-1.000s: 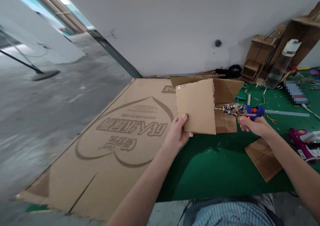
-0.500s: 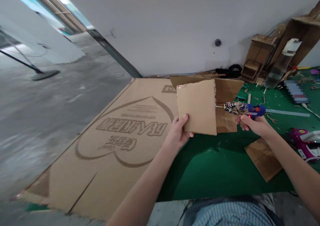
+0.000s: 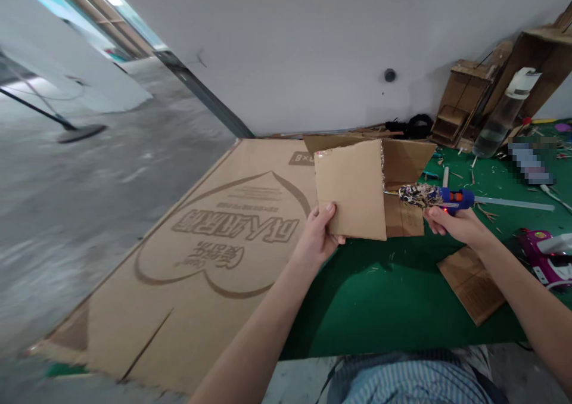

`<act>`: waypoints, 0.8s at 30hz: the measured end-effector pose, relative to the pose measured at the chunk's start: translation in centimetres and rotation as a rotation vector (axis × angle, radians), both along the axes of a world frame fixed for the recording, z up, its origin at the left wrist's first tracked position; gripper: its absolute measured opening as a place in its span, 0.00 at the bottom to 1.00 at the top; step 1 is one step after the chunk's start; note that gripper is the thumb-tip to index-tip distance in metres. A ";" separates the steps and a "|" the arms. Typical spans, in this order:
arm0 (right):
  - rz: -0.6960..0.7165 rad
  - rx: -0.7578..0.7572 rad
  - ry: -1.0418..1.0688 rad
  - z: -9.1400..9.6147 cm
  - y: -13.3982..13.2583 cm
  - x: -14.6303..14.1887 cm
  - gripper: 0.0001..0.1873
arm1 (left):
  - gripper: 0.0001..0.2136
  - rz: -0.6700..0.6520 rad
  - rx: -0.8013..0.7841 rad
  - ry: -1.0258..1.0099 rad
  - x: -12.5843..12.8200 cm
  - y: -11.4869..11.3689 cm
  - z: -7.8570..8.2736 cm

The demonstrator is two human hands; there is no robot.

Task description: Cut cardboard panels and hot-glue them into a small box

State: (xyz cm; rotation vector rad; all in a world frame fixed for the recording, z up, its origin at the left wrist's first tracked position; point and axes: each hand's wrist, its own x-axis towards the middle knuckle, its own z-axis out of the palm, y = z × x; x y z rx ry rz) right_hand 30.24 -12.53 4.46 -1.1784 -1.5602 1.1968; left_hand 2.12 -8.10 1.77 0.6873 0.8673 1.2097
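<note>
My left hand [image 3: 318, 237] grips the lower left corner of a square cardboard panel [image 3: 351, 192], held upright above the green table [image 3: 393, 297]. That panel meets a second cardboard piece [image 3: 404, 168] at a right-angle seam. My right hand [image 3: 453, 222] is closed round a blue glue gun [image 3: 440, 196] whose barrel is crusted with old glue. The gun's nozzle touches the seam between the two cardboard pieces, about halfway up.
A large printed cardboard sheet [image 3: 201, 255] covers the table's left part and overhangs it. A loose cardboard scrap [image 3: 471, 288] lies at the right. A pink tool [image 3: 543, 258], a clear bottle [image 3: 503, 115], wooden-looking cardboard models [image 3: 462, 103] and scattered scraps crowd the far right.
The glue gun's nozzle sits slightly lower on the seam than half a second ago, back near where it was one second ago. The left hand and panel barely shifted.
</note>
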 end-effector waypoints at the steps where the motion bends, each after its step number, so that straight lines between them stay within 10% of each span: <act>1: 0.002 -0.001 -0.008 0.0 0.0 0.0 0.29 | 0.22 -0.001 0.002 -0.001 0.0 0.0 -0.1; 24: 0.001 -0.037 -0.047 0.1 0.0 -0.2 0.32 | 0.17 0.063 -0.028 -0.034 0.0 0.0 0.1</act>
